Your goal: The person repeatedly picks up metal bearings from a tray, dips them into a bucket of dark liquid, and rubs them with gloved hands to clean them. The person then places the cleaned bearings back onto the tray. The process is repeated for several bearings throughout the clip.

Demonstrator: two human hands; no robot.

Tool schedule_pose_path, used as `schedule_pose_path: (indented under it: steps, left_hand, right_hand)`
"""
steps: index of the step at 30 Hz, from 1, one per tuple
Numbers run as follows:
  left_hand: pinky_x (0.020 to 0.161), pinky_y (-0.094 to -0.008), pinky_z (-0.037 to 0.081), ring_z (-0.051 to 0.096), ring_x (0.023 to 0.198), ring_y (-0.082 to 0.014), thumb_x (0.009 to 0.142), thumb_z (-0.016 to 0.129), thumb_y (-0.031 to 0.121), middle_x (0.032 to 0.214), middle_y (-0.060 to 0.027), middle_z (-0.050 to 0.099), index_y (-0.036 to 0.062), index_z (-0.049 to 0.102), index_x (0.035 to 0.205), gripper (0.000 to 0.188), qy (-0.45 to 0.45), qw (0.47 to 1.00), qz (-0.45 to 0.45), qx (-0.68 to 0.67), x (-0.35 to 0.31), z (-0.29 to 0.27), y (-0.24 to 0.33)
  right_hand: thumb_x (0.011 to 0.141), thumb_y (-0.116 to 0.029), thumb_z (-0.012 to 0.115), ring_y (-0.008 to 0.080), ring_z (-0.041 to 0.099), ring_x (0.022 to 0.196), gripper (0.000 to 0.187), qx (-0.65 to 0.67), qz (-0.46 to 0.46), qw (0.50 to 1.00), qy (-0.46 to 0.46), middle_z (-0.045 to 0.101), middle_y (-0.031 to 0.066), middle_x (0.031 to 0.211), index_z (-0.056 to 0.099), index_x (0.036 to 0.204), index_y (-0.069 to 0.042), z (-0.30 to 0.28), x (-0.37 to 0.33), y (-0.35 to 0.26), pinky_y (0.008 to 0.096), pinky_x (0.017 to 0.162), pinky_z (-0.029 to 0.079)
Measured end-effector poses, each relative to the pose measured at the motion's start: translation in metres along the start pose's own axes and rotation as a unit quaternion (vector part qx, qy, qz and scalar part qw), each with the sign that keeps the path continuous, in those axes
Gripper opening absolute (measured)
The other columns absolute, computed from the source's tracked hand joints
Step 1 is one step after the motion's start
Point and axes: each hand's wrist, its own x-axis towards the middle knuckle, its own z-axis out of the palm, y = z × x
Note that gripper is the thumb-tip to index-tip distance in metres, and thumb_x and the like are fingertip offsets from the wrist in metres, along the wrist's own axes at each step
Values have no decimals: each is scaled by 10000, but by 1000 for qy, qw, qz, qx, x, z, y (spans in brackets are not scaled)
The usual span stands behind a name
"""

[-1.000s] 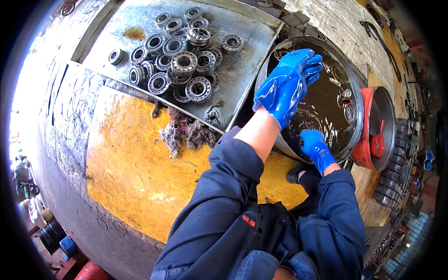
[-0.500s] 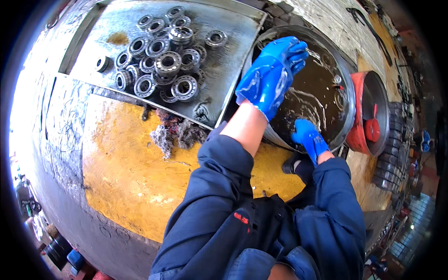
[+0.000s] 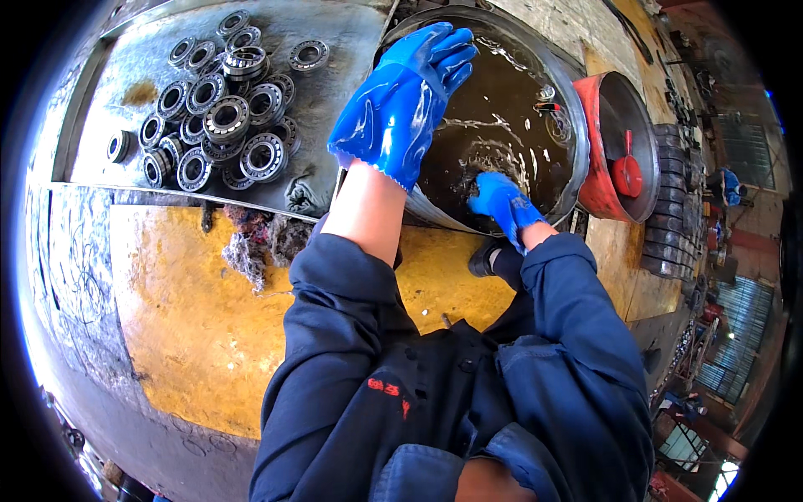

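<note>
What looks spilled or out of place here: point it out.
A brown stain marks the otherwise grey metal tray, to the left of the piled bearings, perhaps from a spill. Tangled fluff lies bunched beside the tray's near edge, looking like stray litter against the yellow surface.

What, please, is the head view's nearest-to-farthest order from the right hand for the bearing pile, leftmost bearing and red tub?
1. Red tub: to the right.
2. Roller bearing pile: left.
3. Leftmost roller bearing: farther left, apart.
</note>
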Motion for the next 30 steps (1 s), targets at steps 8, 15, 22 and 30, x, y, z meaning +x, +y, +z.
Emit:
schedule_pose_path:
  steps: [8,15,22,30]
  left_hand:
    - [1099,-453,497,586,1276,-394,1070,516,276,1438,-267,540,-38,455,1442,491,-3,1000,-7,-18,8,-8,-6]
    - [1114,-462,480,577,1288,-388,1076,502,269,1438,-259,538,-34,451,1445,480,-6,1000,-2,-2,2,-2,-2]
    - [1117,-449,478,568,1302,-388,1079,495,275,1454,-265,524,-43,434,1457,498,-7,1000,-13,-12,4,-2,-5]
    - [1117,-454,482,561,1307,-398,1076,499,271,1457,-270,519,-58,425,1456,508,-17,1000,-5,-11,5,-8,-5]
  right_hand:
    - [775,-315,731,358,715,954,267,-267,-147,946,-109,745,162,952,775,918,-93,-25,-4,-32,490,758,546]
    - [777,-331,710,404,684,1040,469,94,48,993,-50,721,224,1081,707,1146,-41,-17,-16,-6,485,866,537]
    - [792,-284,688,373,712,971,301,-145,-87,983,-71,744,183,1024,762,971,-54,-13,0,-14,481,836,553]
    - [786,-299,693,455,673,979,355,71,26,997,-18,700,279,1012,730,980,-4,-8,-6,2,514,828,538]
